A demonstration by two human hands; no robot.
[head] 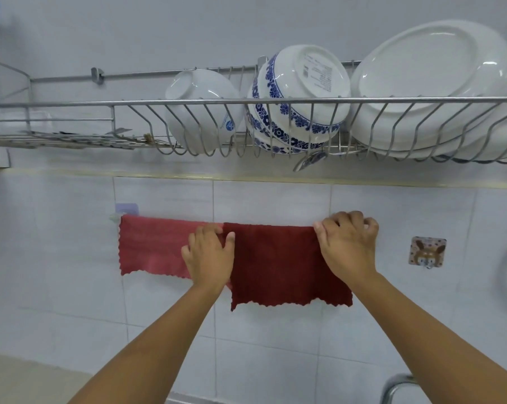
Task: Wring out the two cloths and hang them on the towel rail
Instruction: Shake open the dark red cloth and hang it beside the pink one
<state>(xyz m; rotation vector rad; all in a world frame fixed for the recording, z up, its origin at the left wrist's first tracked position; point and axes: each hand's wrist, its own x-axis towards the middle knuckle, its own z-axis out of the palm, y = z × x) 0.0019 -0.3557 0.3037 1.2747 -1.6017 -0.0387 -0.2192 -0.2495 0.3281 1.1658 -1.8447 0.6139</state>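
Note:
Two cloths hang side by side over the towel rail (115,218) on the tiled wall. The pale red cloth (150,246) is on the left, the dark red cloth (278,263) on the right and lower at its hem. My left hand (210,255) lies where the two cloths meet, fingers over the dark cloth's left top corner. My right hand (348,243) grips the dark cloth's right top corner at the rail, fingers curled over the top. The rail itself is almost wholly covered; only its left end bracket shows.
A wire dish rack (246,102) hangs just above with a white bowl (199,109), a blue-patterned bowl (299,97) and large white plates (433,88). A rabbit wall hook (427,252) is at the right. A tap (398,386) rises at the bottom right.

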